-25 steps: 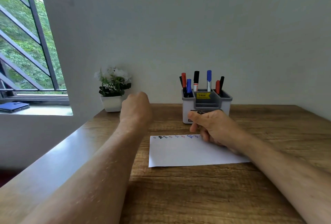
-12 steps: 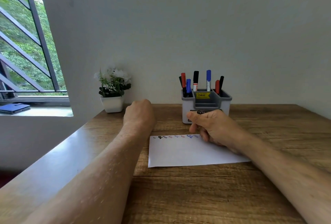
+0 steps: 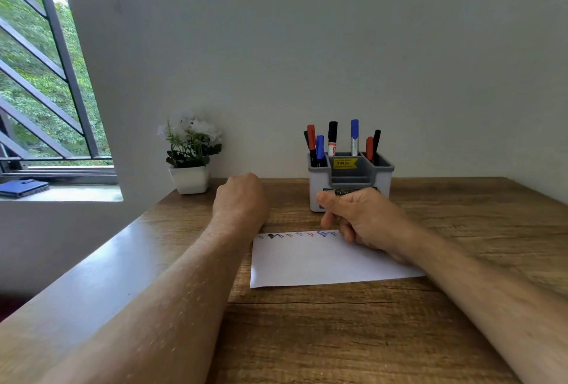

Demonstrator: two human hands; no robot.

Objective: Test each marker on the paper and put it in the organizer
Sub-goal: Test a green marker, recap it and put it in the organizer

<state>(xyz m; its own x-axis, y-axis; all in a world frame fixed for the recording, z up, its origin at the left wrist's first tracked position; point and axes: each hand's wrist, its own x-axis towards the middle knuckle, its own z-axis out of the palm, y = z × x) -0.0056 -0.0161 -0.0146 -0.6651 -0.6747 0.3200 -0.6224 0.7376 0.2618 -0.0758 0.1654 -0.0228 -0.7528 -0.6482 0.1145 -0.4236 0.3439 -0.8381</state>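
- Wood-grain brown desk (image 3: 307, 337) set against a plain pale wall; barred window at your left, small white-potted plant with white flowers (image 3: 190, 156) at the desk's back edge.
- White sheet of paper (image 3: 313, 263) lies flat in front of you, a row of small black, red and blue test scribbles (image 3: 298, 234) along its far edge.
- Your right hand (image 3: 365, 220) rests on the paper's far right corner, fingers curled around a dark marker (image 3: 342, 192), only a short stretch of it showing above the thumb; tip hidden.
- Your left hand (image 3: 239, 199) sits fisted just beyond the paper's left corner; whether it holds anything, cannot tell.
- Grey-and-white plastic desk organizer (image 3: 316, 190) stands directly behind your right hand, holding upright red, blue and black markers (image 3: 332, 137).
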